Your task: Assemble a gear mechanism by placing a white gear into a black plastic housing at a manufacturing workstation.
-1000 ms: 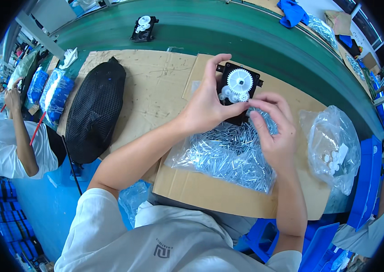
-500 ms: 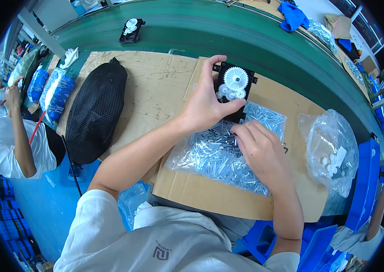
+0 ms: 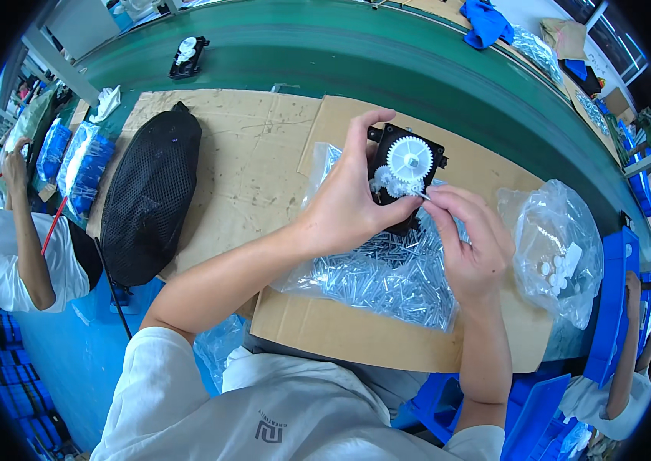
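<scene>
My left hand [image 3: 344, 201] grips a black gearbox housing [image 3: 437, 147] by its left side and lower edge, thumb across the front. White plastic gears [image 3: 410, 158], one large and several small, sit on its upper face. Between the thumb and fingertips of my right hand [image 3: 473, 242] is a thin metal pin [image 3: 424, 197], its tip at the gearbox's lower right beside the small gears. Below both hands lies a clear plastic bag [image 3: 375, 280] heaped with loose metal pins, partly hidden by the housing and my left hand.
Cardboard sheets [image 3: 241, 131] cover the bench. A black mesh bag [image 3: 152, 196] lies left, a clear bag with white parts [image 3: 556, 257] right. Beyond runs a green conveyor belt [image 3: 294, 65] carrying another gearbox [image 3: 188, 58]. Blue bins [image 3: 613, 307] stand right; a person [image 3: 26, 246] is at left.
My right hand has risen from the pin heap to the gearbox, now with a pin in its fingertips. The gearbox in my left hand sits slightly lower. The conveyor's gearbox has shifted left.
</scene>
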A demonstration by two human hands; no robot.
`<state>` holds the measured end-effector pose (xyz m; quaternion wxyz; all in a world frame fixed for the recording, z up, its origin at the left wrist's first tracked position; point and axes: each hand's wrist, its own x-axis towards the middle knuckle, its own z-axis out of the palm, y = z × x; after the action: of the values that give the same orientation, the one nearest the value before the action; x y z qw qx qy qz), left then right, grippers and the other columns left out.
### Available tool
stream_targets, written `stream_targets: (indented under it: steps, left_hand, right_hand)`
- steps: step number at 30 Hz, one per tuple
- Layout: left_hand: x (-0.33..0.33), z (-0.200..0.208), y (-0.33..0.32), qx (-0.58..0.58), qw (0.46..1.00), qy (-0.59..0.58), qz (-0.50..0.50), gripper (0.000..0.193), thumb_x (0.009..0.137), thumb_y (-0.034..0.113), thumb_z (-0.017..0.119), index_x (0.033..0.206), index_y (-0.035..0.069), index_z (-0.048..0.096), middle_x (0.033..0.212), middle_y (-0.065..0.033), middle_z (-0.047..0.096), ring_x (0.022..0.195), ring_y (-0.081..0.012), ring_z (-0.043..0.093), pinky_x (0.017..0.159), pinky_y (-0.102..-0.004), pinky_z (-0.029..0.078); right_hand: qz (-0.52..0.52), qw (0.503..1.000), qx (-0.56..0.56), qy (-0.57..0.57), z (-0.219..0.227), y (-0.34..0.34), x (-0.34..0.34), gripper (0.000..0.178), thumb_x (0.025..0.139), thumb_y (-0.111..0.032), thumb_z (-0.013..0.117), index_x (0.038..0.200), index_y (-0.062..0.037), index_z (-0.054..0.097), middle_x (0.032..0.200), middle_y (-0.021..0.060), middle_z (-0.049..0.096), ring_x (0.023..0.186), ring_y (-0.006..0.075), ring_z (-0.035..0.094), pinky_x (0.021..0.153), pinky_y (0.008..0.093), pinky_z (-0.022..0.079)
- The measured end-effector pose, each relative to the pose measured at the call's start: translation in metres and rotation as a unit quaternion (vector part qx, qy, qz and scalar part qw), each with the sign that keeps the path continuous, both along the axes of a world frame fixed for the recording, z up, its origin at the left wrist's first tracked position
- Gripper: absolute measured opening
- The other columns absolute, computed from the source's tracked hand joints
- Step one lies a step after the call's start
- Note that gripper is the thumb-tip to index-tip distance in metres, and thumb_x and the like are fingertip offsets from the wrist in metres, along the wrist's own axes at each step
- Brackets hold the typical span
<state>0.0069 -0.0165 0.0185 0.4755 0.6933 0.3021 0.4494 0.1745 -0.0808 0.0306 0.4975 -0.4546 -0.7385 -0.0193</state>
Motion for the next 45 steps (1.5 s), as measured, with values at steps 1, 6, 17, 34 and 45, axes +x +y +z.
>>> stream_targets:
  steps: [1, 6, 17, 34, 45]
  left_hand:
    - [0.001, 0.000, -0.001, 0.001, 1.000, 0.003, -0.003, 0.087, 0.074, -0.001, 0.075, 0.144, 0.002, 0.023, 0.115, -0.0253, 0.054, 0.101, -0.0312, 0.060, 0.085, -0.0392, 0.054]
    - [0.001, -0.002, -0.002, 0.058, 0.998, 0.025, 0.019, 0.086, 0.074, -0.002, 0.074, 0.143, 0.002, 0.023, 0.115, -0.0250, 0.055, 0.100, -0.0316, 0.060, 0.084, -0.0398, 0.054]
    - [0.001, -0.007, -0.003, 0.115, 0.989, 0.060, 0.066, 0.085, 0.073, -0.003, 0.073, 0.143, 0.004, 0.025, 0.114, -0.0238, 0.057, 0.098, -0.0321, 0.062, 0.081, -0.0394, 0.054]
    - [0.002, -0.009, -0.007, 0.034, 0.998, -0.038, -0.034, 0.079, 0.079, -0.002, 0.062, 0.146, 0.007, 0.021, 0.124, -0.0221, 0.051, 0.105, -0.0287, 0.057, 0.092, -0.0369, 0.048]
    - [0.003, -0.005, -0.007, 0.027, 0.998, -0.060, -0.004, 0.080, 0.077, -0.002, 0.061, 0.146, 0.007, 0.022, 0.120, -0.0198, 0.053, 0.103, -0.0261, 0.058, 0.091, -0.0341, 0.047]
  right_hand:
    - [0.000, 1.000, 0.009, -0.013, 0.000, 0.000, 0.001, 0.019, 0.077, 0.007, 0.074, 0.094, 0.0003, 0.070, 0.094, 0.0078, 0.071, 0.079, 0.0205, 0.067, 0.070, 0.0283, 0.055]
    - [-0.011, 0.997, 0.022, -0.077, 0.003, -0.002, -0.001, 0.018, 0.078, 0.007, 0.073, 0.095, 0.0003, 0.070, 0.095, 0.0078, 0.071, 0.079, 0.0204, 0.067, 0.068, 0.0285, 0.055]
    - [-0.055, 0.984, 0.050, -0.162, -0.001, -0.004, -0.004, 0.021, 0.077, 0.004, 0.075, 0.096, 0.0001, 0.068, 0.095, 0.0085, 0.069, 0.074, 0.0182, 0.065, 0.064, 0.0287, 0.053]
    - [-0.073, 0.989, 0.085, -0.096, -0.011, 0.001, -0.002, 0.021, 0.076, 0.000, 0.075, 0.094, -0.0047, 0.065, 0.088, 0.0040, 0.064, 0.070, 0.0187, 0.061, 0.063, 0.0295, 0.050]
    - [0.012, 0.996, 0.041, 0.077, -0.009, 0.002, -0.006, 0.021, 0.071, 0.009, 0.073, 0.089, -0.0002, 0.071, 0.086, 0.0037, 0.067, 0.066, 0.0152, 0.057, 0.058, 0.0253, 0.046]
